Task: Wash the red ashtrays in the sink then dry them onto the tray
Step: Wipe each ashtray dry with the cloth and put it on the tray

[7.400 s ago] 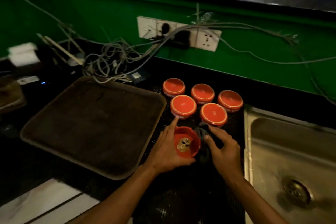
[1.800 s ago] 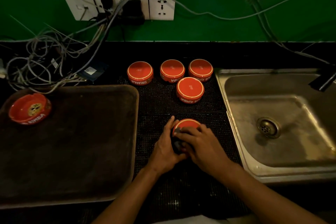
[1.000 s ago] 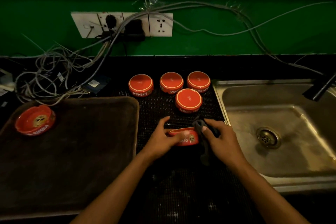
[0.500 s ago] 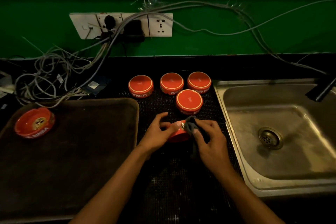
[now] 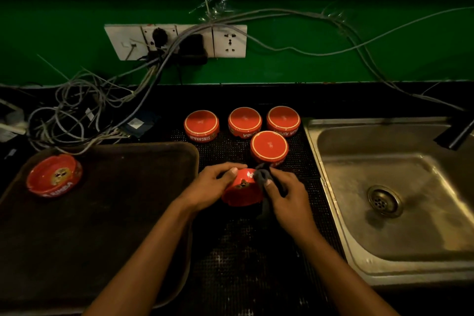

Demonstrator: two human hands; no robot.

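left hand (image 5: 210, 188) gripping a red ashtray (image 5: 241, 191) over the mat (image 5: 246, 251); right hand (image 5: 287, 197) pinching a dark cloth (image 5: 261, 178) against its rim

The left hand (image 5: 210, 188) held a red ashtray (image 5: 241, 191) (tilted) above the worktop (image 5: 256, 251) while the right hand (image 5: 288, 196) pressed a dark cloth (image 5: 261, 178) against its rim.

We see glossy red ashtrays (image 5: 269, 147), seemingly glazed ceramic, on a black studded rubber mat (image 5: 256, 259). The sink (image 5: 359, 261) is dull, stained stainless steel. The brown tray (image 5: 128, 213) looks matt and finely textured. A dark soft cloth (image 5: 263, 178) rubs one shiny ashtray (image 5: 239, 195).
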